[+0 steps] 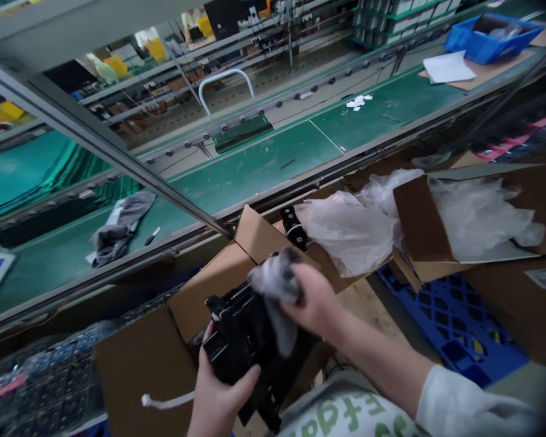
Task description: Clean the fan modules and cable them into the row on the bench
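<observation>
My left hand [222, 388] grips a black moulded plastic part [239, 343] from below, with the fingers under its lower edge. My right hand [312, 298] presses a grey cloth [277, 285] onto the part's upper corner. The cloth hides that corner. Both hands are above an open cardboard box, whose brown flap [141, 370] sticks out to the left. A short white cord [166, 400] lies on the flap near my left hand. A smaller black piece [294, 228] stands beside a clear plastic bag [346, 230], just beyond my right hand.
A long green-topped conveyor bench [236, 176] with a metal rail runs across the view. A grey cloth [121, 227] and a small knife [151, 236] lie on it. Further cardboard [421, 218] holds clear plastic, and a blue pallet [455, 321] lies on the floor.
</observation>
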The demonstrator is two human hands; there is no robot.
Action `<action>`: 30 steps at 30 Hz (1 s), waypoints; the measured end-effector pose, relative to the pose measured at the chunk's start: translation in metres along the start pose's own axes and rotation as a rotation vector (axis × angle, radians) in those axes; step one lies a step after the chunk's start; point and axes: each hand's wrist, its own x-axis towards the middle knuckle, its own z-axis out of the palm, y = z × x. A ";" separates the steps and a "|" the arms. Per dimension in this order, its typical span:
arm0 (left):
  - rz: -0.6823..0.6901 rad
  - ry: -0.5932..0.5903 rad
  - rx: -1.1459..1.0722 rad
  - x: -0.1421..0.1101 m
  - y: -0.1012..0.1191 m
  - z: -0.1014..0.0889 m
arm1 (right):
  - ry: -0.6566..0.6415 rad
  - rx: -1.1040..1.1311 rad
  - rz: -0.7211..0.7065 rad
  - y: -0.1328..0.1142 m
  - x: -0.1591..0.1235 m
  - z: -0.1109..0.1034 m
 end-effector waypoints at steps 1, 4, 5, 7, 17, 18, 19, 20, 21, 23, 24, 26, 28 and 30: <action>-0.024 -0.002 -0.036 0.001 -0.001 0.000 | 0.043 -0.045 0.093 0.002 -0.005 0.000; -0.130 0.017 -0.148 0.008 -0.004 0.000 | -0.014 -0.065 0.010 0.007 -0.032 0.007; -0.154 0.030 -0.178 0.011 -0.004 0.000 | -0.071 -0.032 -0.119 0.009 -0.043 0.010; -0.165 0.056 -0.234 0.019 -0.005 -0.001 | -0.113 0.025 -0.280 0.013 -0.063 0.014; -0.189 0.081 -0.318 0.026 0.004 0.016 | -0.082 0.047 -0.246 0.014 -0.050 0.020; -0.189 0.071 -0.311 0.024 0.006 0.019 | -0.059 0.009 -0.185 0.017 -0.042 0.018; -0.184 0.059 -0.307 0.023 0.006 0.022 | -0.008 -0.051 -0.086 0.020 -0.034 0.017; -0.182 0.048 -0.301 0.021 0.007 0.024 | 0.057 -0.121 0.014 0.023 -0.027 0.015; -0.184 0.039 -0.295 0.020 0.007 0.026 | 0.114 -0.185 0.085 0.024 -0.021 0.014; -0.195 0.035 -0.271 0.020 0.007 0.030 | 0.123 -0.233 0.078 0.022 -0.014 0.015; -0.197 0.038 -0.259 0.020 0.007 0.031 | 0.082 -0.206 0.026 0.020 -0.012 0.016; -0.192 0.044 -0.241 0.020 0.008 0.034 | -0.019 -0.097 -0.097 0.018 -0.008 0.017; -0.186 0.038 -0.242 0.019 0.010 0.036 | -0.043 0.004 -0.120 0.021 -0.002 0.014; -0.178 0.023 -0.256 0.019 0.013 0.038 | 0.070 0.022 0.022 0.028 0.003 0.012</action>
